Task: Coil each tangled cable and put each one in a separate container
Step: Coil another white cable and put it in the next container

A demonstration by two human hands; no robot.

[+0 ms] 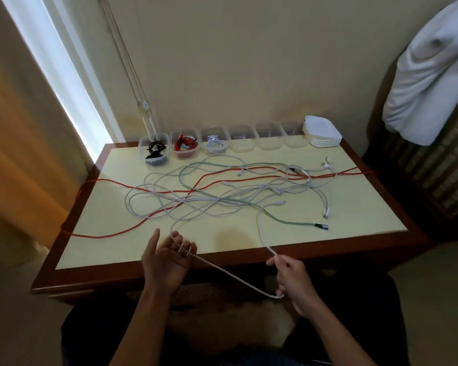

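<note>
A tangle of white, red and pale green cables (222, 191) spreads across the yellow table top (354, 215). One white cable (236, 277) runs off the front edge. It loops over the fingers of my left hand (167, 257), which is palm up with the thumb raised. My right hand (292, 281) pinches the same cable near the table edge and holds its bend lower down. A row of clear containers stands at the back: one with a black cable (155, 150), one with a red cable (185, 145), one with a white cable (214, 142).
Three more clear containers (269, 136) stand along the back edge beside a stack of white lids (321, 132). A long red cable (95, 235) hangs over the left and right table edges. A white cloth (428, 75) hangs at the right.
</note>
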